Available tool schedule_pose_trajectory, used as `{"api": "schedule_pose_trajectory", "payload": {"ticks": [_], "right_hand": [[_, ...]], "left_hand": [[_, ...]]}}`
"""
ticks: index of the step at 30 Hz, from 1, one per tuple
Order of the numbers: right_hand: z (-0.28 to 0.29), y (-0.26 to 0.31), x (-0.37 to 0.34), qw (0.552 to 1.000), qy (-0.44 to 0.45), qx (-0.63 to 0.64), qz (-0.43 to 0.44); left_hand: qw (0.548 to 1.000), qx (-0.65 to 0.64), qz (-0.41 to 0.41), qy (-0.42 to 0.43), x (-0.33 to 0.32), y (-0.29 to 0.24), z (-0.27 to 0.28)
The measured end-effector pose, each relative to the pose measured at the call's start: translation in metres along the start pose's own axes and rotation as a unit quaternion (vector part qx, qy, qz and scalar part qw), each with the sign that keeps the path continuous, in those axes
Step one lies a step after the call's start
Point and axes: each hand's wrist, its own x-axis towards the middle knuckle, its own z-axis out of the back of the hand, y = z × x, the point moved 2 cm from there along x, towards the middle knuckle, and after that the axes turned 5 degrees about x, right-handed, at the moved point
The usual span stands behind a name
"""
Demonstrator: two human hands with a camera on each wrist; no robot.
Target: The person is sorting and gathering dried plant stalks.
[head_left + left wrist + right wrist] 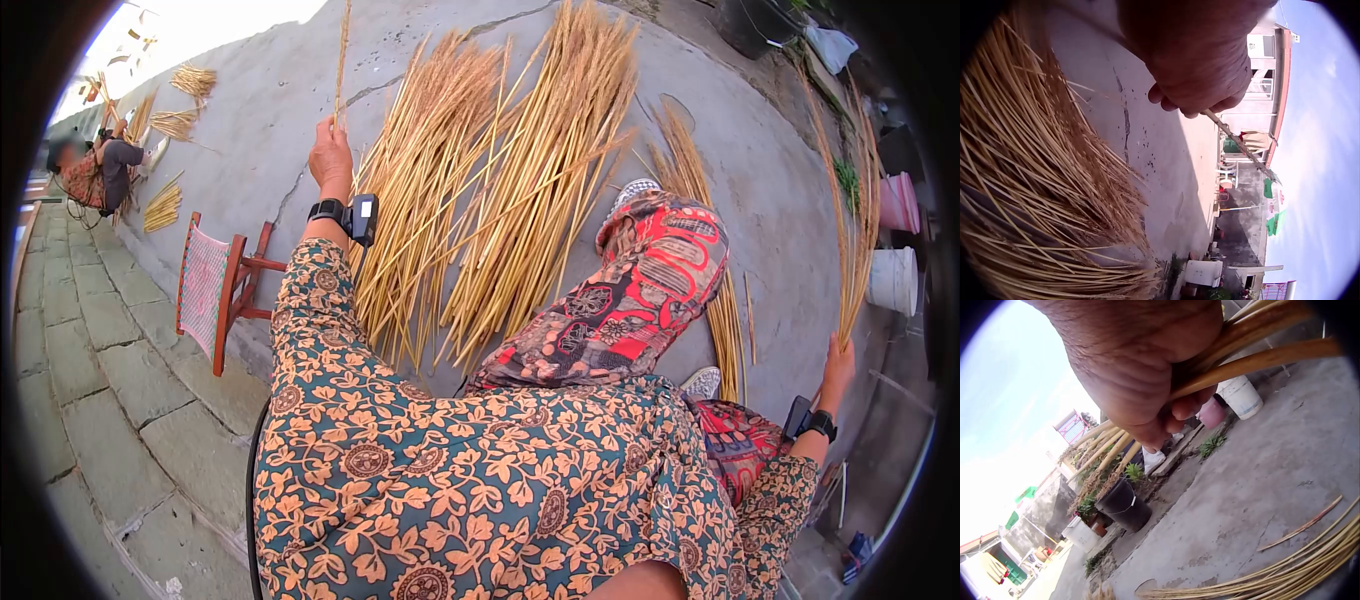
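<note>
My left hand (330,160) grips one dry, straw-coloured stalk (343,65), held up at the far left of the piles. In the left wrist view that stalk (1241,147) passes through the curled fingers and sticks out beyond them. Out at the right, my right hand (838,378) holds a small bundle of long stalks (853,250) with feathery heads pointing away from me. The right wrist view shows several thick stems (1260,365) inside the curled fingers. Between the hands, two large heaps of stalks, a left heap (425,190) and a right heap (540,200), lie on the concrete.
A thinner row of stalks (722,330) lies beside my right leg. A folding stool (215,285) stands at the left. Another person (100,170) sits farther off among small bundles. Buckets, including a white bucket (893,280) and a black bucket (1124,506), line the right side.
</note>
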Motion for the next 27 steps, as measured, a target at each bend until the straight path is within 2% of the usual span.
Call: {"api": "schedule_pose_trajectory", "payload": {"ticks": [3,6,8,11,13,15,17,19,21,24,27], "right_hand": [[-0.001,0.007,-0.001,1.0,-0.004,-0.004,0.008],[0.0,0.015,-0.003,1.0,0.006,0.015,0.0],[-0.001,0.01,-0.001,1.0,0.005,0.023,0.002],[-0.004,0.005,0.005,1.0,-0.009,0.023,0.019],[-0.001,0.015,0.001,0.999,-0.005,0.036,0.021],[0.007,0.031,-0.004,1.0,0.013,0.008,0.001],[0.011,0.04,-0.002,1.0,0.017,-0.003,-0.005],[0.009,0.046,-0.003,1.0,0.019,0.002,0.008],[0.006,0.045,-0.001,1.0,0.008,-0.002,0.029],[0.005,0.043,0.0,0.999,0.028,-0.003,0.014],[0.007,0.037,-0.002,0.999,0.03,-0.029,0.014]], "left_hand": [[0.979,-0.124,-0.105,-0.122,0.012,-0.038,0.019],[0.954,-0.225,-0.158,-0.121,0.017,-0.098,0.062],[0.931,-0.201,-0.258,-0.164,0.005,-0.145,0.099],[0.872,-0.162,-0.404,-0.226,-0.037,-0.215,0.148],[0.877,-0.156,-0.424,-0.164,-0.057,-0.239,0.142],[0.884,-0.232,-0.404,-0.038,-0.091,-0.258,0.121],[0.895,-0.29,-0.33,0.08,-0.127,-0.261,0.073],[0.89,-0.323,-0.306,0.101,-0.166,-0.252,0.013],[0.921,-0.255,-0.235,0.178,-0.203,-0.235,-0.036],[0.922,-0.276,-0.144,0.229,-0.245,-0.209,-0.085],[0.936,-0.28,-0.15,0.15,-0.266,-0.183,-0.108]]}}
